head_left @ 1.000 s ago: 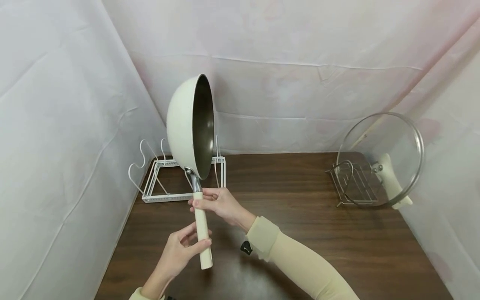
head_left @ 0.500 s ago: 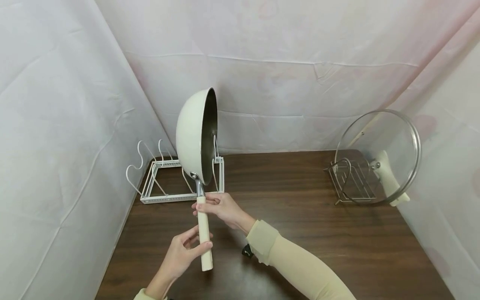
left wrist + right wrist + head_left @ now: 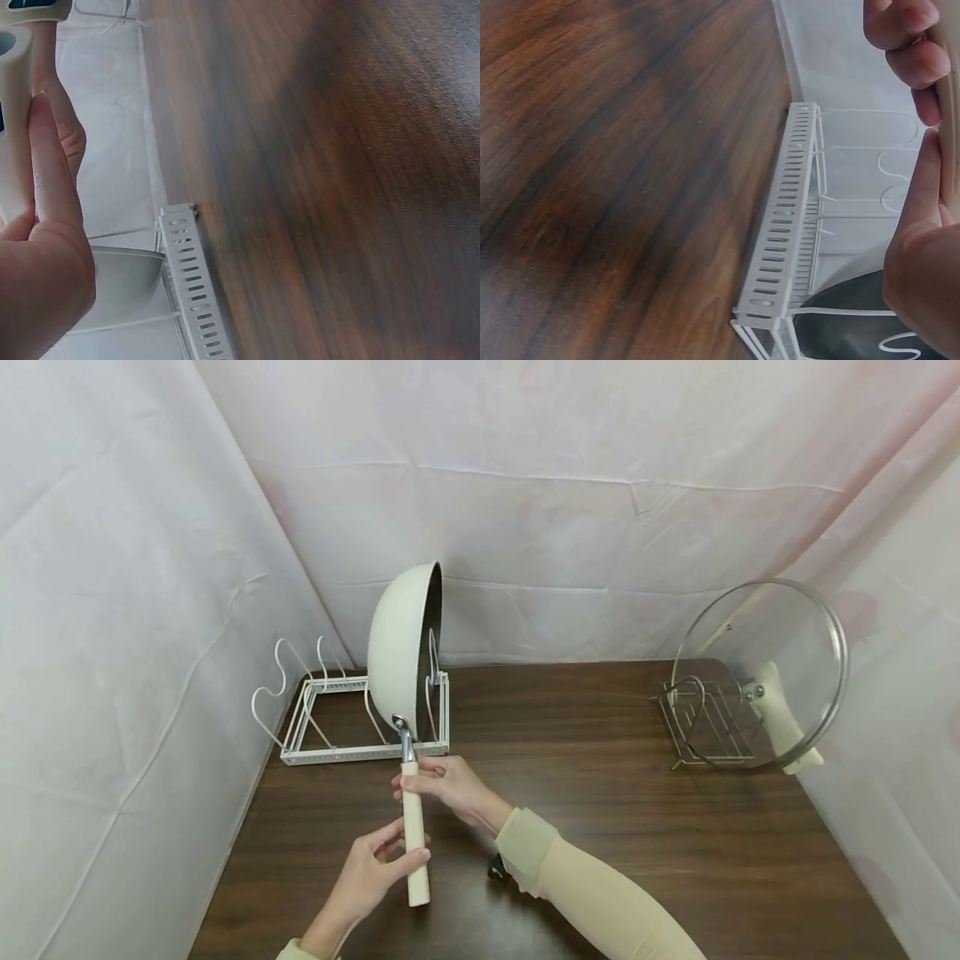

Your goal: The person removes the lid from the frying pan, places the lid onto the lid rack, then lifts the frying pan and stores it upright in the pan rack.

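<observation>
A deep cream wok [image 3: 395, 643] with a dark inside stands on edge at the right end of the white wire rack [image 3: 322, 755], its opening facing right. Its cream handle [image 3: 414, 827] points toward me. My left hand [image 3: 367, 870] grips the handle near its free end, thumb on top. Close to the metal neck, my right hand [image 3: 453, 789] holds the same handle between thumb and fingers. In the right wrist view the wok [image 3: 855, 315] sits between the rack's wires; whether it bears its full weight there I cannot tell.
At the right, a glass lid [image 3: 757, 677] with a metal rim and cream handle leans upright in a small metal wire stand [image 3: 712, 735]. Pale cloth [image 3: 540, 543] hangs behind and on both sides of the dark wooden table [image 3: 600, 793].
Both hands have lowered the wok and shifted it slightly right, into the right end of the white rack. Its opening has turned further away from view. Lid and stand stay put.
</observation>
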Demonstrator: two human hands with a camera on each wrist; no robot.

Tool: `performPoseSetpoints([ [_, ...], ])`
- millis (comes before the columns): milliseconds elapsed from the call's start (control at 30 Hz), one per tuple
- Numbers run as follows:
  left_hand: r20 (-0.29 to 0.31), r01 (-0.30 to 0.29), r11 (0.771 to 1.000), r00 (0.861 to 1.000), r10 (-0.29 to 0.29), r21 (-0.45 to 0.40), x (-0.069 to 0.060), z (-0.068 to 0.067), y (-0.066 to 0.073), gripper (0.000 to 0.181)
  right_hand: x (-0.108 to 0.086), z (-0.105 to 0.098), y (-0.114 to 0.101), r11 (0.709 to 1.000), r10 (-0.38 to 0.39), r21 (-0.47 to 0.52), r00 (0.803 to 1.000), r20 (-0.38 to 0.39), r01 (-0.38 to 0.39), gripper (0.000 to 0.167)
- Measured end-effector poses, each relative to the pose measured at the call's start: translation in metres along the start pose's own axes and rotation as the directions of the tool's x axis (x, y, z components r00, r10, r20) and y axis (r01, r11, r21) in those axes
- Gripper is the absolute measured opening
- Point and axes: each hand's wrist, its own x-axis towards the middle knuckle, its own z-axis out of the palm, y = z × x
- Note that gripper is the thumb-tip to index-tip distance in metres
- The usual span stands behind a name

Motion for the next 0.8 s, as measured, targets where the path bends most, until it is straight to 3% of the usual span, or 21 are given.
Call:
performPoseSetpoints([
  [333,0.062,0.023,1.0,0.998,-0.022,-0.018,-0.001,0.005,-0.017,0.06,-0.001,-0.004,0.017,0.999,0.032,0.014,0.999,0.016,-0.032,0.032],
  [567,0.106,0.004,0.998,0.994,0.003,-0.064,-0.004,0.015,-0.026,0.067,-0.006,-0.008,0.024,0.998,0.057,0.022,0.998,0.023,-0.057,0.038],
  [800,0.096,0.035,0.997,0.995,-0.028,-0.074,0.002,0.026,-0.031,0.067,-0.007,-0.017,0.027,0.997,0.069,0.023,0.996,0.049,-0.07,0.037],
])
